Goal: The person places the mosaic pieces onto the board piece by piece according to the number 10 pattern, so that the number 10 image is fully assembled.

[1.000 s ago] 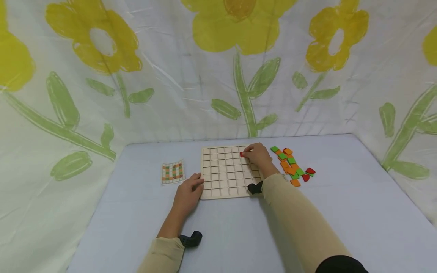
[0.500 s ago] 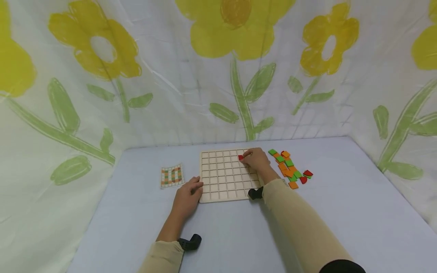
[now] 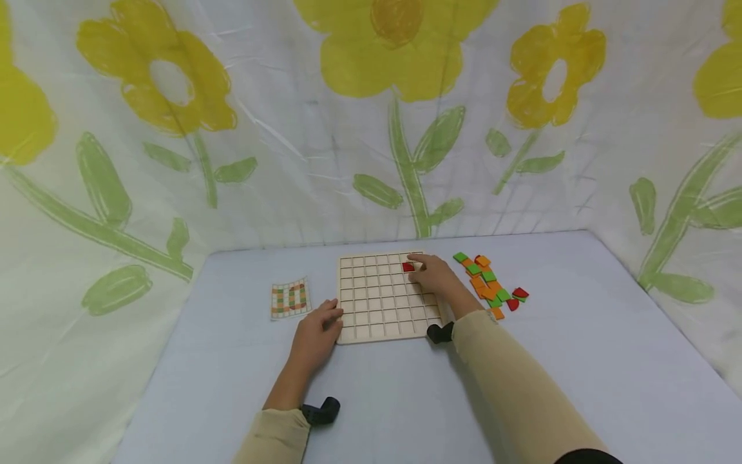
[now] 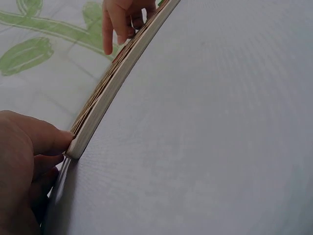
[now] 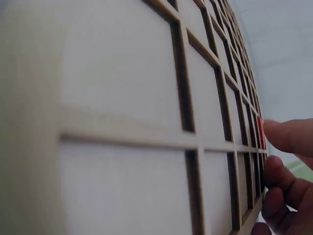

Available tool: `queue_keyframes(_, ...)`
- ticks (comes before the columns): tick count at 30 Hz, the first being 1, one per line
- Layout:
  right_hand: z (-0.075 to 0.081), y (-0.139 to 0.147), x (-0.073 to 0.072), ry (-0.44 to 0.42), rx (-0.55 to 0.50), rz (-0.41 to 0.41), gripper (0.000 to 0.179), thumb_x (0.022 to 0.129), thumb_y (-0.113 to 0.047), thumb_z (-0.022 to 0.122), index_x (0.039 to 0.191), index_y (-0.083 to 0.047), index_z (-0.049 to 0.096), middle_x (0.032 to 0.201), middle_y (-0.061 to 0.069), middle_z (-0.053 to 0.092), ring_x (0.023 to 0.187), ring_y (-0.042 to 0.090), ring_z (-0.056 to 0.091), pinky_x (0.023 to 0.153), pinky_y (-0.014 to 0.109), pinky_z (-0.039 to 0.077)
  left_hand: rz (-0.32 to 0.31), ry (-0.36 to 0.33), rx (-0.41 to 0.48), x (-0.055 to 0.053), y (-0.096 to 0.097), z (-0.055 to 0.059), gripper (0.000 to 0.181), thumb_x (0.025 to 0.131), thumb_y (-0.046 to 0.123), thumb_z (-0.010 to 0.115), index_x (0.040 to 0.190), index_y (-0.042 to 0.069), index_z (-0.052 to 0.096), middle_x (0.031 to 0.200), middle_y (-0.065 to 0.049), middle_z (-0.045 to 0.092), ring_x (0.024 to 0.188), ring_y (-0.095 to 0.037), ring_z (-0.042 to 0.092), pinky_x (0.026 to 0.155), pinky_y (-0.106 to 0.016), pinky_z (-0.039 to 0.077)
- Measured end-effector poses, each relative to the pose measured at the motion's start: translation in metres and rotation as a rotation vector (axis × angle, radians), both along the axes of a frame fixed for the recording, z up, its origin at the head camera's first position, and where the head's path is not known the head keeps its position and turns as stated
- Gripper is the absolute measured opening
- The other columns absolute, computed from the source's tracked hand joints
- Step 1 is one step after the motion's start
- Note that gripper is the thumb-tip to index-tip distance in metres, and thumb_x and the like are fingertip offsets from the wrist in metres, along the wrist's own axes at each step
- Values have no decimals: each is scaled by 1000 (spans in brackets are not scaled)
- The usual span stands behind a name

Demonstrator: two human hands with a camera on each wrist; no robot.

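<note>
A pale wooden grid board (image 3: 377, 317) lies flat on the table. In one of its upper right cells sits a small red tile (image 3: 408, 267), which the right wrist view also shows as a red sliver at the far side. Around that tile, my right hand (image 3: 437, 276) has thumb and forefinger spread apart, holding nothing that I can see. My left hand (image 3: 315, 332) rests at the board's left edge. In the left wrist view its thumb (image 4: 54, 139) touches the board's corner, with the other fingers partly hidden below.
Right of the board lies a loose heap of orange, green and red tiles (image 3: 488, 276), several overlapping. A pattern card (image 3: 290, 299) with a coloured grid lies to the left. Behind the table (image 3: 371, 399) hangs a flower-printed cloth (image 3: 290, 161).
My right thumb and forefinger have parted from the red tile, leaving it on the board, and the hand has drawn slightly right. The left hand stays at the board's edge.
</note>
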State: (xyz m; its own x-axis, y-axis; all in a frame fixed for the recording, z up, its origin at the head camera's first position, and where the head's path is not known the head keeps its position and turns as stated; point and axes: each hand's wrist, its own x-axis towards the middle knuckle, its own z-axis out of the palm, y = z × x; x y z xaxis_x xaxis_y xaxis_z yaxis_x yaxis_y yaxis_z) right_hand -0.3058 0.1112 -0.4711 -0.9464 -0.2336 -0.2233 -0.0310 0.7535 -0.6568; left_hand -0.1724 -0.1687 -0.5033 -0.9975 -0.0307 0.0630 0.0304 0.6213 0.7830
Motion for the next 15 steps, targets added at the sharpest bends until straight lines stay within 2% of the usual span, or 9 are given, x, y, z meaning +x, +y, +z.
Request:
queue_keyframes(3, -1, 3, 3, 10, -10, 14, 51, 98, -28, 59, 147, -20, 47, 135, 18, 56, 120, 33, 55, 95, 48, 49, -1, 10, -17, 0, -1, 0, 28, 94, 18, 65, 120, 11, 70, 145, -1, 54, 141, -23, 43, 117, -46, 34)
queue_keyframes(7, -1, 2, 6, 17, -4, 16, 47, 99, -28, 57, 144, -17, 51, 136, 17, 57, 120, 31, 56, 97, 47, 49, -15, 28, -22, 1, -2, 1, 26, 93, 16, 67, 118, 10, 71, 144, -3, 55, 140, -26, 44, 115, -49, 35)
queue_keyframes(11, -3, 2, 8, 21, 1, 24, 50, 99, -29, 58, 147, -18, 48, 132, 15, 58, 115, 29, 57, 91, 44, 50, -29, 19, -20, 3, -1, 3, 26, 92, 17, 69, 117, 10, 72, 145, -4, 54, 141, -27, 43, 116, -50, 34)
queue_keyframes(15, 0, 6, 11, 14, -47, 7, 56, 99, -30, 59, 150, -20, 41, 124, 14, 59, 102, 27, 57, 82, 40, 49, -29, 25, -16, 2, 0, 3, 27, 93, 18, 68, 118, 11, 71, 146, -4, 53, 141, -27, 42, 116, -51, 33)
